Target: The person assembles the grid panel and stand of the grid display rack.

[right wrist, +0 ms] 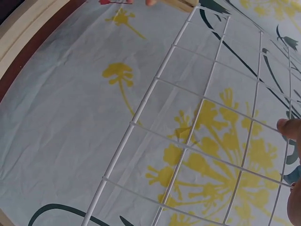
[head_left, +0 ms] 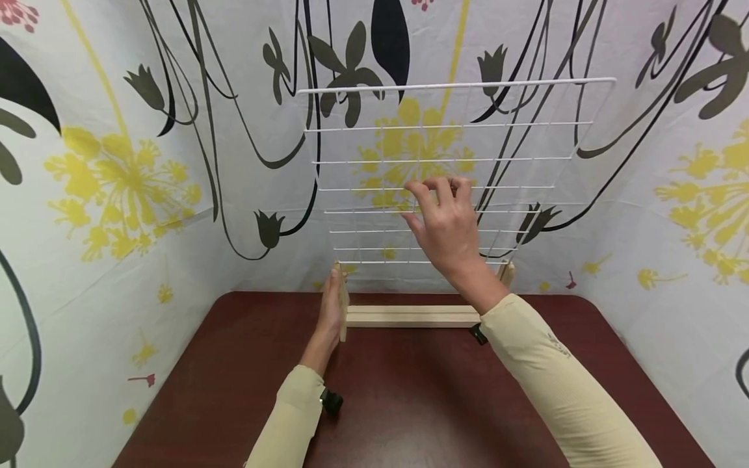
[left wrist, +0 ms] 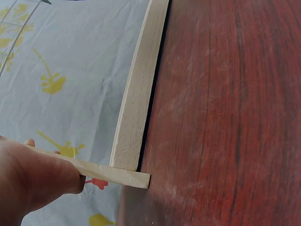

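Observation:
A white wire grid rack point(head_left: 456, 82) stands tilted above a pale wooden frame point(head_left: 409, 318), its low end between the frame's two side pieces. My left hand point(head_left: 331, 305) grips the left side piece point(left wrist: 113, 174), thumb on one face and fingers on the other. That piece butts against the end of the wooden crossbar point(left wrist: 136, 89). My right hand point(head_left: 447, 227) is at the middle of the rack, fingers bent and thumb apart from them. In the right wrist view its fingertips point(right wrist: 283, 125) lie over the wires; whether they touch is unclear.
The frame stands near the back edge of a dark red-brown table point(head_left: 398, 390). Behind and at both sides hangs a pale cloth point(head_left: 234, 195) printed with flowers. The right side piece point(head_left: 506, 273) is partly hidden by my right forearm.

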`<state>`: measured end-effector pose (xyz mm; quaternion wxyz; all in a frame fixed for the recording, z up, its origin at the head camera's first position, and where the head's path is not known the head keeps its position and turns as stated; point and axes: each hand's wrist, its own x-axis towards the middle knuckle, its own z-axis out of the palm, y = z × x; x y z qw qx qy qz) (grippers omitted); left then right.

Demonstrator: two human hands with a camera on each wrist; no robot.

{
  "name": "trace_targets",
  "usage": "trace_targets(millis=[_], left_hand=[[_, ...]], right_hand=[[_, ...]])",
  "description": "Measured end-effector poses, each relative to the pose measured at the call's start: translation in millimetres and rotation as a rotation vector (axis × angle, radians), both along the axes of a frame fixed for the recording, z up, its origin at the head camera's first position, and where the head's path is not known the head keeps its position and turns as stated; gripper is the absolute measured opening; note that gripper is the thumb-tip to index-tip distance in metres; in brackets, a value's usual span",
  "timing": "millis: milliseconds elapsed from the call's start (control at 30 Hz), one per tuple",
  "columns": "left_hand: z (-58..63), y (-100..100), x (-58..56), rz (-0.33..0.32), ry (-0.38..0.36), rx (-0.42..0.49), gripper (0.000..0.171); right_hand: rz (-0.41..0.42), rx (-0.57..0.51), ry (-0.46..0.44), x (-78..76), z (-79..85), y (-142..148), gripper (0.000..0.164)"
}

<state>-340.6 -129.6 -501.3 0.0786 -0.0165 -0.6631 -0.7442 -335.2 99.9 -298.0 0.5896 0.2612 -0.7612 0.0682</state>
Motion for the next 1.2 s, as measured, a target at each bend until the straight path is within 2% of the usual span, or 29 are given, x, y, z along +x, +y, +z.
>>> trace_targets(millis=[400,733,933,1200], left_hand=[[-2.6,3.3,-1.9,-0.005,0.003,-0.029,0.077],[-3.7,1.9,-2.7,0.02,0.021,-0.061,0.074],[-4.1,2.0,-3.0,0.057,0.028,-0.112,0.074],[-2.9,4.1,-4.4,0.039,0.046,-0.08,0.067]], right_hand=[[-0.022,0.0,-0.025,-3.7,-9.0,6.1,0.052],[-0.037,0.026,-0.054,-5.3,-8.4,6.3,0.053],[-0.017,0.017,-0.112,-6.5,-5.8,5.8,0.051],[0.001,0.014,-0.188,-14.0,-5.9,9.5,0.056]])
